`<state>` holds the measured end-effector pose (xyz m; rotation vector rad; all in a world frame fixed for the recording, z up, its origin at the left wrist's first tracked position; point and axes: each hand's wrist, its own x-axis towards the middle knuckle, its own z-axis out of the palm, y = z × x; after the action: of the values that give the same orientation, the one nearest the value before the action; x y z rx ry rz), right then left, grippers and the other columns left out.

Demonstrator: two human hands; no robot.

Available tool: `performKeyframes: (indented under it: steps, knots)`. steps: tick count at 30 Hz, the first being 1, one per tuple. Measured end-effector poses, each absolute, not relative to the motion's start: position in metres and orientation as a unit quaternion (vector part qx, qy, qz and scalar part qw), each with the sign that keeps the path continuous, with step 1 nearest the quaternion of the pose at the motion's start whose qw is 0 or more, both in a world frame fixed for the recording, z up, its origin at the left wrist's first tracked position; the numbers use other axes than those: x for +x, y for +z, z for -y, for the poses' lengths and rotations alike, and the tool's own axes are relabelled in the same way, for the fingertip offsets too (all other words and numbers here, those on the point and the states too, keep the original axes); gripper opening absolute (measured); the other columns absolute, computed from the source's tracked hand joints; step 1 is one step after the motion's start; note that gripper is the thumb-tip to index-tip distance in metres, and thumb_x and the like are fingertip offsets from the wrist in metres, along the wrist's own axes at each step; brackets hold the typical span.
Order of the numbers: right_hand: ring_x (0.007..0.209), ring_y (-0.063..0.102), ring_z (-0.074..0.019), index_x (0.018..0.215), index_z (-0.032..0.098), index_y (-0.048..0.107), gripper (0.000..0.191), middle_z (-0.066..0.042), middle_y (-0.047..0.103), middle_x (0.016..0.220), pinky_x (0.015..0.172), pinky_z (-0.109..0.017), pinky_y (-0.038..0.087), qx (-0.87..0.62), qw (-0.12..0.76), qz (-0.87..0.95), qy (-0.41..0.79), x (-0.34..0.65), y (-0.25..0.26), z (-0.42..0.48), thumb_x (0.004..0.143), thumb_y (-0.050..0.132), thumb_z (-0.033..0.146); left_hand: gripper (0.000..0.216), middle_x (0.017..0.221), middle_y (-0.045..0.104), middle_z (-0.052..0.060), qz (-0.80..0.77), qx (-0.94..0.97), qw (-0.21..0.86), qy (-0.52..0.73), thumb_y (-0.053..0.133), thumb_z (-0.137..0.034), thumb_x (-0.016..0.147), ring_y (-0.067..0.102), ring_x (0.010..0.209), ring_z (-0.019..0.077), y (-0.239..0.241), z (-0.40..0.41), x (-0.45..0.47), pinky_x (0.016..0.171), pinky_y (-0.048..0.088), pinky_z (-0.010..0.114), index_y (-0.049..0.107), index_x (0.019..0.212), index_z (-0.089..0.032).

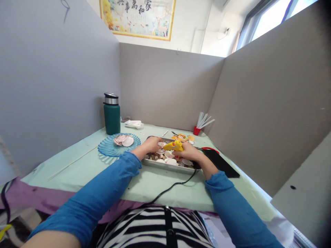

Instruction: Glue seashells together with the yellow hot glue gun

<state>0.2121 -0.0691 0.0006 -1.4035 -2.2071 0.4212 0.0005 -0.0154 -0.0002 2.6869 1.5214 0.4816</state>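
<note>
My right hand (190, 152) is closed round a yellow glue gun (173, 145) whose black cord (170, 187) trails toward me over the table edge. The gun's nozzle points left toward my left hand (148, 144). That hand is curled over the shells in a metal tray (165, 165) and seems to grip a pale shell (161, 144), though my fingers hide most of it. The tray is full of several shells.
A blue glass plate (108, 151) with shells sits left of the tray. Behind it stands a green flask (112, 114). A red cup of white sticks (198, 130) is at the back right, a black flat object (222, 164) beside the tray. Grey partitions wall in the table.
</note>
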Motion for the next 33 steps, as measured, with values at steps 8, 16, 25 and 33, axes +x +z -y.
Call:
performKeyframes:
  steps: [8,16,25,33]
  knots:
    - [0.064,0.059,-0.0149,0.085,0.014,0.067,0.025,-0.003,0.067,0.074,0.06,-0.024,0.045,-0.515,0.246,0.803,0.17,0.2119,0.0002,0.0693,0.072,0.062,0.035,0.039,0.114,0.065,0.008,-0.488,0.859,0.008,0.154,0.056,-0.027,0.077,0.06,0.106,0.0214,-0.0016,0.0136,0.0008,0.091,0.045,0.028,0.062,0.114,-0.018]
    - [0.062,0.059,-0.0146,0.086,0.014,0.066,0.025,-0.003,0.067,0.073,0.059,-0.024,0.045,-0.514,0.244,0.803,0.175,0.2127,-0.0009,0.067,0.071,0.062,0.034,0.04,0.118,0.064,0.008,-0.491,0.858,0.018,0.152,0.056,-0.026,0.078,0.057,0.111,0.0212,0.0006,0.0158,0.0011,0.095,0.043,0.028,0.061,0.117,-0.018]
    - [0.066,0.059,-0.0152,0.085,0.015,0.067,0.024,-0.003,0.067,0.076,0.06,-0.024,0.045,-0.513,0.246,0.806,0.164,0.2129,-0.0015,0.0669,0.071,0.061,0.034,0.039,0.116,0.065,0.007,-0.49,0.858,0.018,0.15,0.056,-0.024,0.077,0.059,0.107,0.0208,0.0011,0.0163,0.0007,0.092,0.045,0.027,0.062,0.115,-0.019]
    - [0.067,0.059,-0.0156,0.084,0.015,0.067,0.025,-0.003,0.067,0.076,0.059,-0.023,0.044,-0.52,0.245,0.804,0.154,0.2132,-0.0004,0.0678,0.071,0.062,0.035,0.04,0.118,0.064,0.007,-0.502,0.853,0.02,0.141,0.056,-0.024,0.077,0.058,0.109,0.021,0.0018,0.0168,0.0014,0.092,0.045,0.027,0.061,0.117,-0.02]
